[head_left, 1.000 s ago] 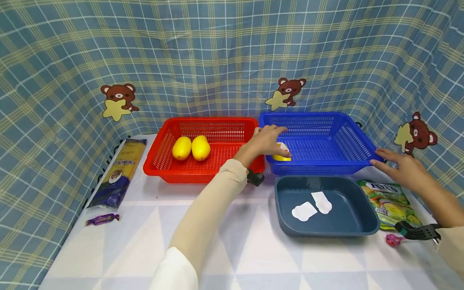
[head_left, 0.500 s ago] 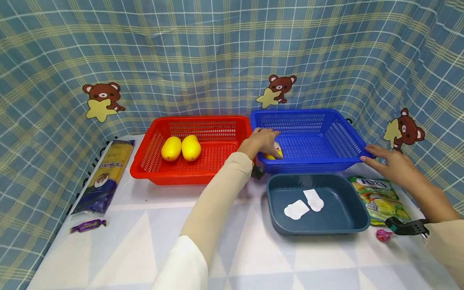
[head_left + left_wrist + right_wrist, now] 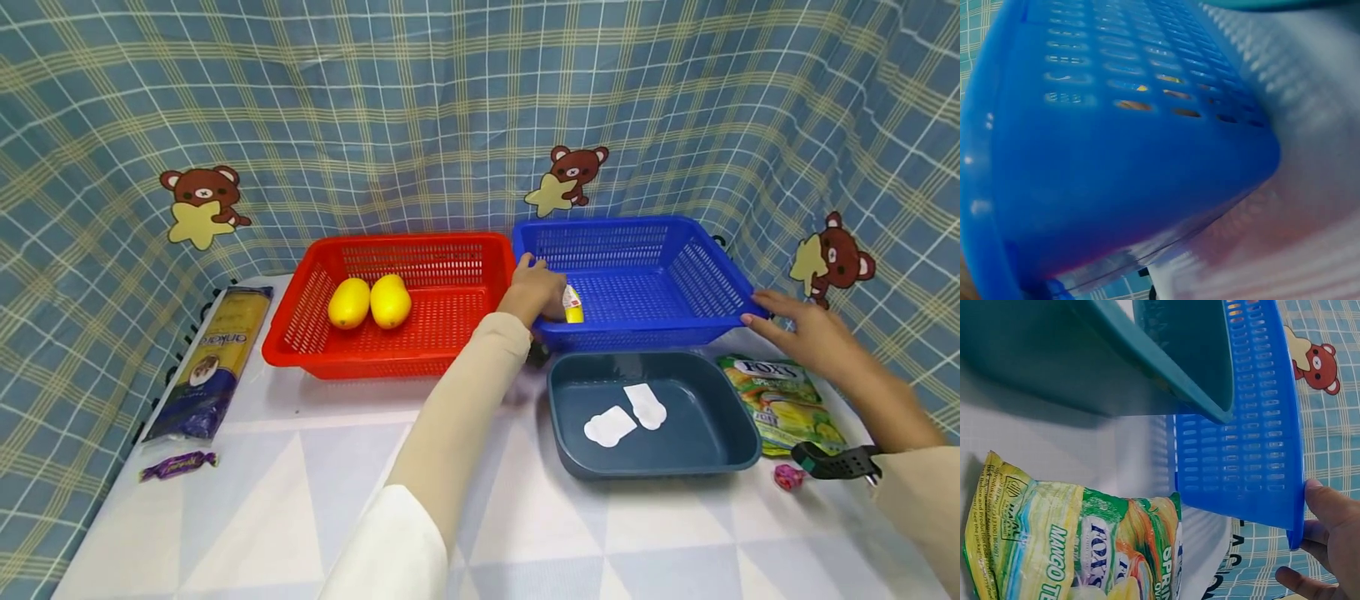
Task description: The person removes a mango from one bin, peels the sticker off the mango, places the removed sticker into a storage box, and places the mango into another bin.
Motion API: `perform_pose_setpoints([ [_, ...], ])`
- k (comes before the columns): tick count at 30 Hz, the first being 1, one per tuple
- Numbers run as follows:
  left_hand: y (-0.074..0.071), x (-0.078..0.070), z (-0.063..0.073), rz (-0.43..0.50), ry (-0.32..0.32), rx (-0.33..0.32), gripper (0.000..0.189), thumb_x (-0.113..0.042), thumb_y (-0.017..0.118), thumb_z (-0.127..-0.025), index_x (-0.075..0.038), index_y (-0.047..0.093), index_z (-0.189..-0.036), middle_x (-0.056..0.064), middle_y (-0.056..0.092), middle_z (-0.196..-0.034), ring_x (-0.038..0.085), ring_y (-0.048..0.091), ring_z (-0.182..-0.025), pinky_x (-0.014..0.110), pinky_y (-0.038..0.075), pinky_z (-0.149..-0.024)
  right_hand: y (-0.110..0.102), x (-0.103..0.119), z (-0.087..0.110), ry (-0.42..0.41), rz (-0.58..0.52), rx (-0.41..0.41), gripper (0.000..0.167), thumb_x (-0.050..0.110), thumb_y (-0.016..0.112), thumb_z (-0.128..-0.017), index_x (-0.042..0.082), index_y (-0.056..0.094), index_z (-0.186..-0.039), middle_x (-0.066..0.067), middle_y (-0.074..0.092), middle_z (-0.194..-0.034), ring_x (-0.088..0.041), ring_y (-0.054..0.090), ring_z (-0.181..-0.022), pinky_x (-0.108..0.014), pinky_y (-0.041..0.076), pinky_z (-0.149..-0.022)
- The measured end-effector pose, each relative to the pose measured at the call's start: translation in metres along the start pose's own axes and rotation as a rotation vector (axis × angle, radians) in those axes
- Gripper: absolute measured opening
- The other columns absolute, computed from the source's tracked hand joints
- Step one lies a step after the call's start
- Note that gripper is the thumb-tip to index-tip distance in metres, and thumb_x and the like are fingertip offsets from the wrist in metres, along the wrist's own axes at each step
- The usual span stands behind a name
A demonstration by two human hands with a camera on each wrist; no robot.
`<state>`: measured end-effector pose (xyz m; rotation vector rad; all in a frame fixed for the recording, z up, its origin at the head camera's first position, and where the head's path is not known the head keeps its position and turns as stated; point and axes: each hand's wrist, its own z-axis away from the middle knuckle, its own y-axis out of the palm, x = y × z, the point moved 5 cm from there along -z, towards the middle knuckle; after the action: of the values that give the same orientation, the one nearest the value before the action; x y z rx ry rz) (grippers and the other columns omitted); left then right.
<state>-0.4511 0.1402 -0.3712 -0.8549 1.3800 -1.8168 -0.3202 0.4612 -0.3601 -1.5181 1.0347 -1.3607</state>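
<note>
My left hand reaches into the front left corner of the blue basket. It holds a small yellow item with a white label, which shows just right of the hand; the fingertips are hidden. Through the basket's slots, the left wrist view gives only bits of skin tone and yellow. At the basket's front right corner, my right hand grips the rim, its thumb on one side and fingers beyond. Left of the blue basket stands a red basket holding two yellow mangoes.
A dark grey-blue tub with two white cutouts stands before the blue basket. Right of it lie a green Fox's candy bag and a lollipop. A pasta packet and purple wrapped candy lie at left.
My left hand has drawn its spread thumb and fingers in around the yellow item, which now stands more upright. My right hand stays at the basket corner. The head view has shifted slightly.
</note>
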Motion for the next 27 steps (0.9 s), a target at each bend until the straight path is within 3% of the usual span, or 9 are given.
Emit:
perform_pose_setpoints([
  [2,0.001,0.001,0.000,0.009,0.016,-0.032,0.070,-0.048,0.061,-0.088,-0.023,0.044,-0.151,-0.002,0.053,-0.145,0.022,0.030,-0.141,0.047,0.008,-0.118,0.001,0.001,0.001,0.011,-0.011,0.008,0.070,0.041,0.052,-0.104,-0.010,0.034,-0.148,-0.039,0.025,-0.151,-0.070,0.029,-0.124,-0.081,0.016,-0.098],
  [5,0.000,0.004,0.001,0.105,0.039,-0.089,0.085,-0.057,0.067,-0.083,-0.022,0.038,-0.154,0.000,0.048,-0.148,0.024,0.029,-0.140,0.050,0.012,-0.116,0.002,0.003,0.002,0.013,-0.020,0.013,0.070,0.041,0.051,-0.105,-0.009,0.032,-0.149,-0.039,0.023,-0.151,-0.070,0.028,-0.125,-0.080,0.010,-0.101],
  [9,-0.009,0.012,0.007,0.306,0.039,-0.176,0.101,-0.065,0.078,-0.072,-0.021,0.037,-0.153,0.001,0.051,-0.140,0.026,0.031,-0.133,0.050,0.022,-0.107,0.001,0.005,0.003,0.004,-0.023,0.003,0.068,0.039,0.051,-0.105,-0.010,0.033,-0.149,-0.039,0.025,-0.150,-0.069,0.028,-0.126,-0.079,0.011,-0.101],
  [12,-0.016,0.020,0.014,0.390,0.035,-0.220,0.105,-0.066,0.081,-0.067,-0.020,0.038,-0.151,0.002,0.052,-0.135,0.025,0.033,-0.128,0.047,0.026,-0.098,0.000,0.005,0.003,0.005,-0.021,-0.006,0.068,0.039,0.051,-0.105,-0.011,0.033,-0.148,-0.040,0.026,-0.149,-0.068,0.028,-0.126,-0.079,0.016,-0.100],
  [19,-0.033,0.030,0.037,0.424,0.074,-0.259,0.106,-0.064,0.082,-0.067,-0.020,0.036,-0.152,0.002,0.051,-0.135,0.024,0.036,-0.124,0.042,0.032,-0.093,0.000,0.007,0.003,0.031,-0.018,0.001,0.069,0.042,0.047,-0.106,-0.008,0.029,-0.150,-0.038,0.021,-0.152,-0.069,0.023,-0.129,-0.079,0.008,-0.102],
  [27,-0.048,0.029,0.066,0.432,0.161,-0.293,0.106,-0.063,0.081,-0.068,-0.020,0.033,-0.153,0.000,0.047,-0.143,0.022,0.035,-0.125,0.038,0.033,-0.089,-0.001,0.005,0.005,0.052,0.005,0.025,0.070,0.045,0.046,-0.106,-0.005,0.029,-0.152,-0.037,0.021,-0.153,-0.070,0.026,-0.125,-0.082,0.023,-0.093],
])
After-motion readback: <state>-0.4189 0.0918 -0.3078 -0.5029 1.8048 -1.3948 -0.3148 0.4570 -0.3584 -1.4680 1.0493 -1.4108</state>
